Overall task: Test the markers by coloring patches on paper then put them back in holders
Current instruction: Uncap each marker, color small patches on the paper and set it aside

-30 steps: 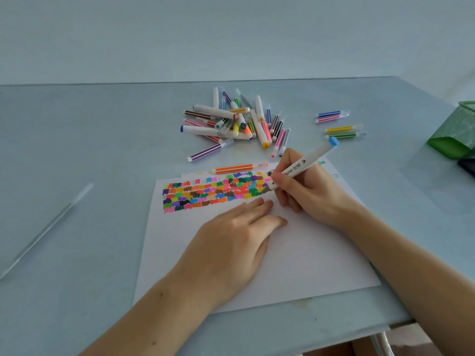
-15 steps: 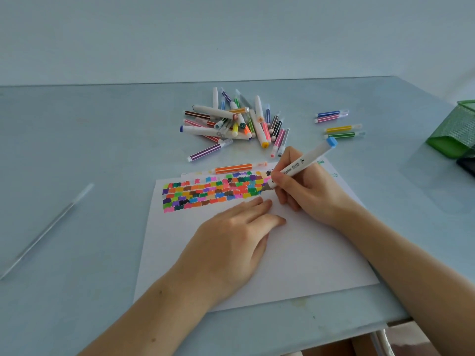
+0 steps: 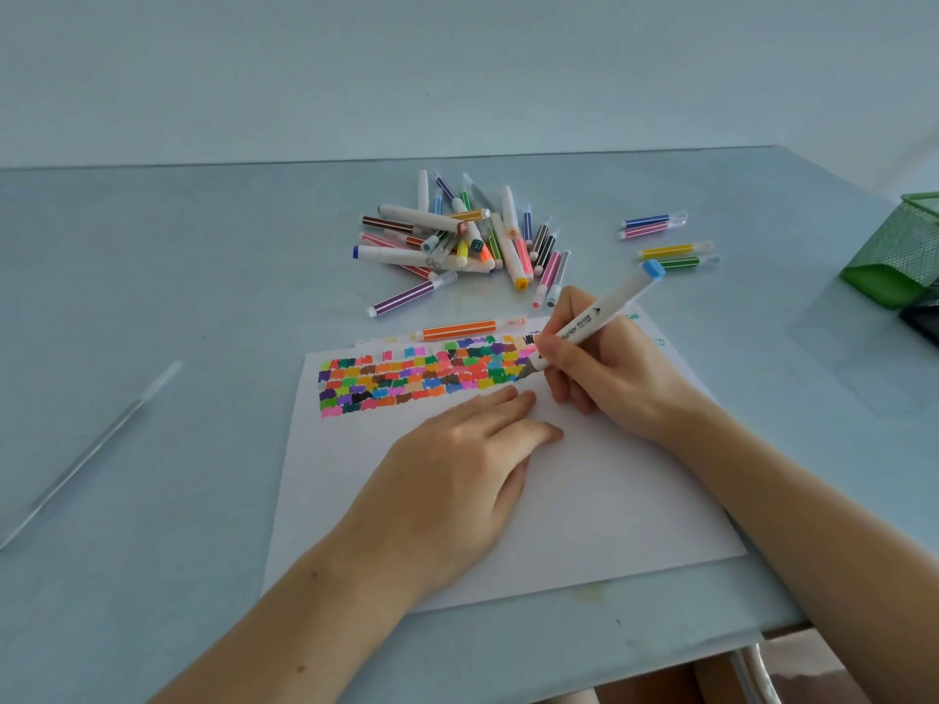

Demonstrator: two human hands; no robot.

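My right hand (image 3: pixel 609 378) grips a white marker with a blue end cap (image 3: pixel 604 309), its dark tip touching the right end of the block of coloured patches (image 3: pixel 421 376) on the white paper (image 3: pixel 584 500). My left hand (image 3: pixel 457 475) lies flat on the paper just below the patches, fingers together, holding nothing. An orange striped marker (image 3: pixel 467 329) rests along the paper's top edge. A pile of several markers (image 3: pixel 457 236) lies behind it. A green mesh holder (image 3: pixel 899 251) stands at the far right edge.
Several striped markers (image 3: pixel 665 241) lie apart to the right of the pile, and a purple one (image 3: pixel 411 294) in front of it. A thin clear pen (image 3: pixel 96 449) lies at the left. A dark holder (image 3: pixel 925 325) shows beside the green one. The table's front edge is near my arms.
The marker tip has shifted very slightly over the same patch spot. My left hand has stayed flat on the paper.
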